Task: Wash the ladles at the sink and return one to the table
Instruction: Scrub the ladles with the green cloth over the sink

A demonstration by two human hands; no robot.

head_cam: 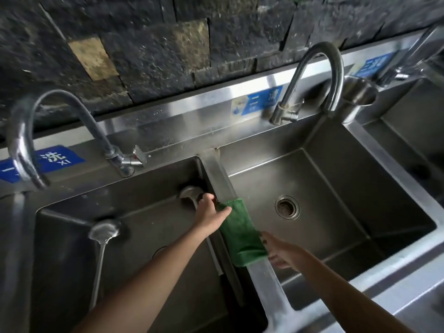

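Note:
Two steel ladles lie in the left sink basin (72, 212). One ladle (104, 231) rests bowl-up at the left, with its handle running toward me. The second ladle (189, 192) leans on the basin's right wall. My left hand (211, 212) reaches over this ladle's stem just below the bowl, with fingers curled on it and the thumb lying on a green cloth (240, 236). The cloth is draped over the divider (216, 169) between the basins. My right hand (280, 252), blurred, has relaxed fingers touching the cloth's near right edge.
A gooseneck tap (21, 140) stands over the left basin and another tap (334, 75) over the middle basin (336, 188), which has a round drain (287, 206). A third basin (413, 111) lies at the right. A dark stone wall rises behind.

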